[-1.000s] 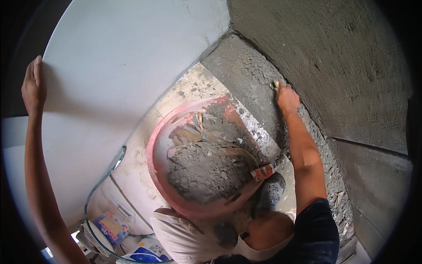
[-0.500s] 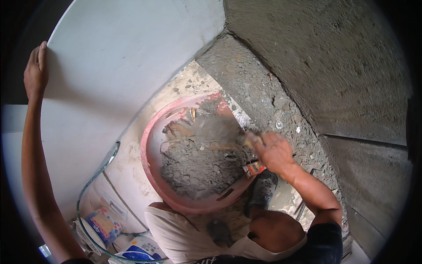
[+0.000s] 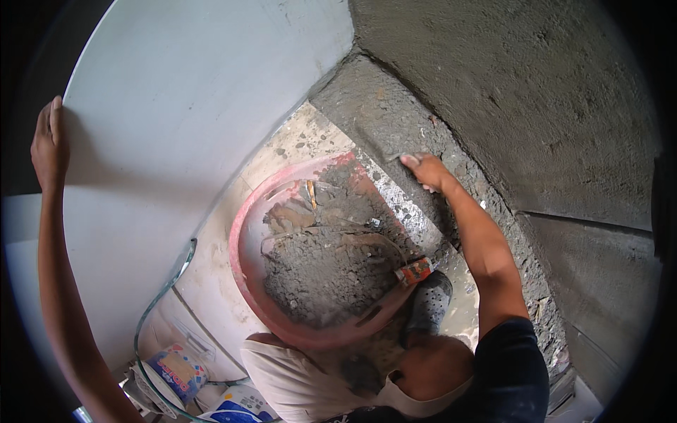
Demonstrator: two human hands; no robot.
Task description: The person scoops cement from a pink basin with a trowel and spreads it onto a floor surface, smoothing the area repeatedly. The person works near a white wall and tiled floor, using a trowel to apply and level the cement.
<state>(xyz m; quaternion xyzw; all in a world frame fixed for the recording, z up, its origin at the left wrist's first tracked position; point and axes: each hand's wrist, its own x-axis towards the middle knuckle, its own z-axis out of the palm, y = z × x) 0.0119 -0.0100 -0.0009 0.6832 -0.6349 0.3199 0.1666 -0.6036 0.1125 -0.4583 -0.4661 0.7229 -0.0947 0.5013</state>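
Observation:
My left hand (image 3: 49, 141) is closed on the edge of a pale panel (image 3: 176, 106) at the left. My right hand (image 3: 425, 171) grips a trowel (image 3: 393, 157), its blade low over the grey mortar strip (image 3: 381, 92) beside the back corner; the blade is hard to make out. Below and left of that hand lies a red plastic tub (image 3: 242, 240) holding crumbly mortar (image 3: 324, 275). A straight board (image 3: 405, 208) with a white-speckled face runs diagonally along its right side. A small orange-red object (image 3: 414, 272) is at the tub's lower right.
A rough plastered wall (image 3: 508, 99) rises on the right. A green hose (image 3: 163, 292) curves past a white bucket-like container (image 3: 169, 374) at lower left. Stained tiles (image 3: 282, 137) border the mortar. My foot in a spotted shoe (image 3: 430, 299) sits under the tub's lower-right rim.
My right hand moved from the mortar by the wall down over the tub, then back up and left onto the mortar strip. My left hand stayed on the panel's edge.

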